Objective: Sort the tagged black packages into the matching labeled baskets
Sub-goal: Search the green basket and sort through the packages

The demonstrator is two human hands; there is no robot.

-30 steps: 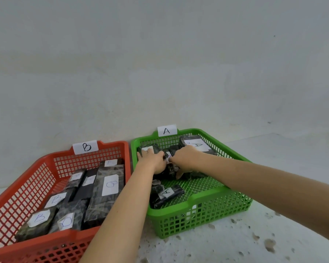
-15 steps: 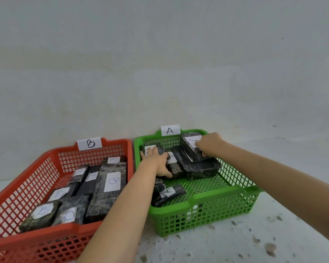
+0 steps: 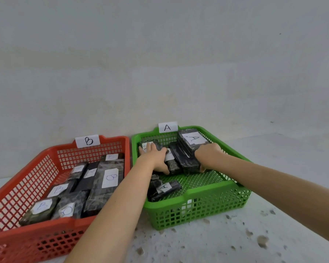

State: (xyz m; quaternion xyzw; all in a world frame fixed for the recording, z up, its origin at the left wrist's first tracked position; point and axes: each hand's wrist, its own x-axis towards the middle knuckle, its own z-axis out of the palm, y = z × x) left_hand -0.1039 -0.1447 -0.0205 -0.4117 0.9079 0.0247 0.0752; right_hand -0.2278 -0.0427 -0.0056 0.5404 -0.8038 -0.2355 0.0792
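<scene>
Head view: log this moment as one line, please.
stage: arranging | left hand: rests on packages in green basket A | right hand: grips stacked A-tagged package | red basket B: holds B-tagged packages

The setting is bare and gives little away: a plain sorting spot rather than a furnished room, and whether home, storeroom or workshop cannot be told. A blank, off-white plastered wall (image 3: 160, 63) rises just beyond the fingers (image 3: 150, 147). Under them a pale speckled stone-like surface (image 3: 226, 242), floor or tabletop, carries a red basket (image 3: 51, 154) tagged B and a green basket (image 3: 198, 196) tagged A, both holding black packages with handwritten paper labels.
</scene>
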